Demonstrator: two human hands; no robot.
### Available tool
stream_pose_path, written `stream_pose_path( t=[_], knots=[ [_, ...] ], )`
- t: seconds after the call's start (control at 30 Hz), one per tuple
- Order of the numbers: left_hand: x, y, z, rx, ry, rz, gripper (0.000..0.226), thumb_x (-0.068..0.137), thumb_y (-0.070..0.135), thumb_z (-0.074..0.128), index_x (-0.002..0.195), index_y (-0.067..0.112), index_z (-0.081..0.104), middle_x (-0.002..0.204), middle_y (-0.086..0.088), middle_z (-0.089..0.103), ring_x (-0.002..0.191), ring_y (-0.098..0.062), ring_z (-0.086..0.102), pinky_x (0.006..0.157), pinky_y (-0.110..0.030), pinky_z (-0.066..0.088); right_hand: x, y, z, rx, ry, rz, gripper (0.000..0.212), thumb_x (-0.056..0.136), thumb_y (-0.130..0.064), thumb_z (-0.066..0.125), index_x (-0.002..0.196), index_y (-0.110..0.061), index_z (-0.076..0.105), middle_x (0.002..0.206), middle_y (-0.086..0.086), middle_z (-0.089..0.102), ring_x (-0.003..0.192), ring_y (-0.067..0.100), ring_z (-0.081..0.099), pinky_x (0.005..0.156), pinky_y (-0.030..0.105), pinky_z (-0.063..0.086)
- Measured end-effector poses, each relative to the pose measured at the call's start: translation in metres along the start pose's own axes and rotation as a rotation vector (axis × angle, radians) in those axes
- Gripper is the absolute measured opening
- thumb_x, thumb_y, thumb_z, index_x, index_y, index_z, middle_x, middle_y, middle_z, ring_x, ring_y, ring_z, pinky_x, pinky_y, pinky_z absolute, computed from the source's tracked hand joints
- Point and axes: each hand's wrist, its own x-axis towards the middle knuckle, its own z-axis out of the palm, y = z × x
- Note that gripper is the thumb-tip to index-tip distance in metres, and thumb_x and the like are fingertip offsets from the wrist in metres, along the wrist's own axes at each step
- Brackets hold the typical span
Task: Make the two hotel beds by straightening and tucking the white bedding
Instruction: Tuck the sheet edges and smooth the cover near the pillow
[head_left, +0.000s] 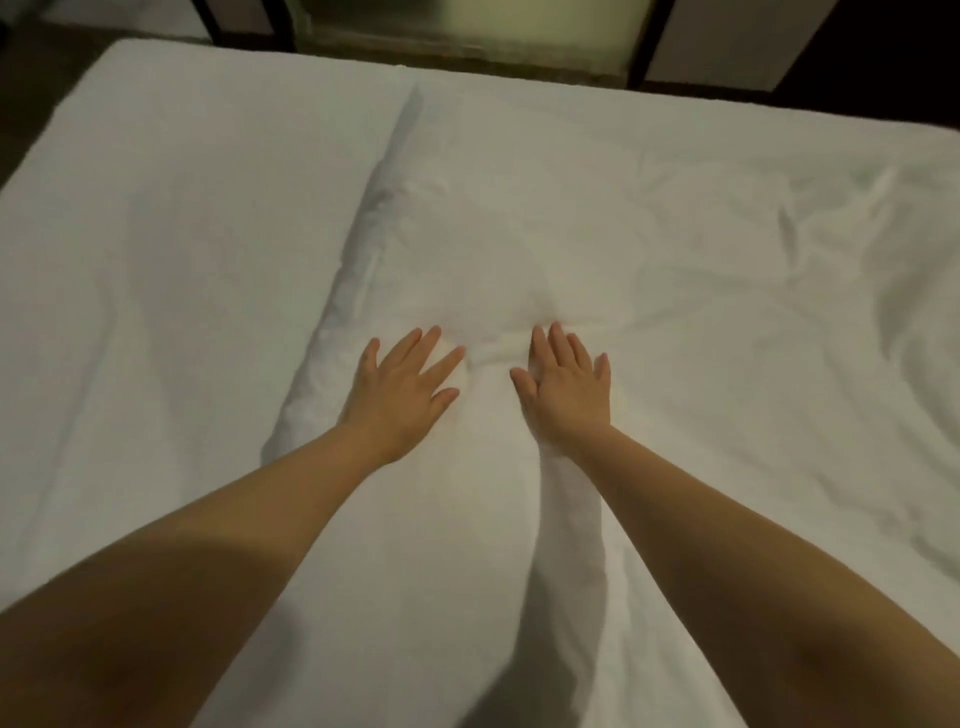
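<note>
Left hand (397, 387), right hand (563, 387): grip wide, fingers straight, palms flat on wrinkled white duvet (649, 249); sheeted bed (171, 208) bare left.

Bed (57, 156) fills view. White sheet (182, 270) bare and fairly smooth over left part. White duvet (649, 218) lies on top across middle and right. Duvet's left edge a puffy ridge running from far end toward near side. Creases at right, small rumple near centre.
</note>
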Motion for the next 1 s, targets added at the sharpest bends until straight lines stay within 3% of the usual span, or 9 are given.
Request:
stream_pose_path(
  t=[0.23,0.37,0.47,0.6,0.7,0.8,0.9,1.0],
  knots=[
    [0.105,-0.048,-0.007,-0.023,0.04,0.016,0.053,0.098,0.052,0.008,0.15,0.04,0.005,0.16,0.004,-0.003,0.147,-0.015,-0.001,0.115,-0.045,-0.002,0.122,-0.025,-0.009,0.035,0.043,-0.007,0.065,0.099,-0.052,0.02,0.154,-0.021,0.003,0.162,-0.002,0.0,0.148,0.019,0.0,0.119,0.047,0.001],
    [0.173,-0.074,-0.02,-0.036,0.085,0.075,0.077,0.078,0.057,-0.011,0.15,0.039,0.01,0.16,0.003,0.003,0.146,-0.014,0.002,0.114,-0.041,-0.002,0.189,-0.031,-0.023,0.026,0.068,0.007,0.063,0.099,-0.052,0.02,0.154,-0.024,0.005,0.162,-0.001,0.0,0.148,0.021,0.0,0.119,0.046,0.001],
    [0.232,-0.096,-0.034,0.015,0.122,0.088,0.058,0.096,0.055,0.008,0.151,0.036,0.006,0.16,0.004,-0.002,0.146,-0.013,-0.002,0.115,-0.045,-0.004,0.242,-0.037,-0.038,-0.029,0.096,-0.017,0.063,0.099,-0.053,0.02,0.154,-0.024,0.005,0.162,-0.001,-0.001,0.148,0.021,-0.003,0.119,0.045,0.0],
    [0.31,-0.123,-0.054,-0.001,0.156,0.071,0.06,0.098,0.052,0.022,0.151,0.035,-0.001,0.16,0.004,-0.007,0.146,-0.015,-0.004,0.116,-0.048,-0.002,0.308,-0.046,-0.055,-0.052,0.146,-0.035,0.066,0.098,-0.057,0.017,0.154,-0.027,0.001,0.162,-0.002,-0.005,0.148,0.02,-0.008,0.118,0.044,-0.004],
    [0.372,-0.145,-0.063,-0.237,0.106,-0.034,0.064,0.096,0.056,0.023,0.151,0.034,-0.002,0.16,0.002,-0.001,0.147,-0.018,0.002,0.117,-0.048,0.006,0.359,-0.051,-0.069,-0.096,0.115,-0.038,0.071,0.095,-0.064,0.016,0.153,-0.03,-0.004,0.161,-0.002,-0.007,0.148,0.022,-0.009,0.118,0.046,-0.006],
    [0.418,-0.168,-0.066,-0.516,0.024,-0.084,0.062,0.098,0.054,0.021,0.152,0.03,0.003,0.16,0.002,0.006,0.146,-0.018,0.008,0.118,-0.043,0.011,0.409,-0.054,-0.079,-0.084,0.079,-0.023,0.073,0.092,-0.068,0.016,0.153,-0.03,0.004,0.162,-0.001,0.004,0.148,0.023,0.001,0.119,0.048,-0.002],
    [0.445,-0.19,-0.068,-0.545,-0.026,-0.098,0.058,0.1,0.052,0.017,0.152,0.028,0.01,0.16,0.001,0.01,0.146,-0.018,0.011,0.118,-0.037,0.009,0.444,-0.051,-0.081,-0.074,0.041,0.015,0.068,0.094,-0.066,0.016,0.15,-0.028,0.023,0.155,0.001,0.03,0.143,0.024,0.023,0.118,0.05,0.004],
    [0.466,-0.204,-0.069,-1.047,-0.123,-0.303,0.065,0.097,0.06,0.02,0.143,0.018,0.04,0.15,-0.006,0.037,0.135,-0.023,0.037,0.111,-0.036,0.024,0.467,-0.049,-0.087,0.026,-0.049,0.04,0.065,0.097,-0.061,0.012,0.135,-0.025,0.049,0.137,0.004,0.054,0.128,0.024,0.045,0.117,0.048,0.01]
  ],
)
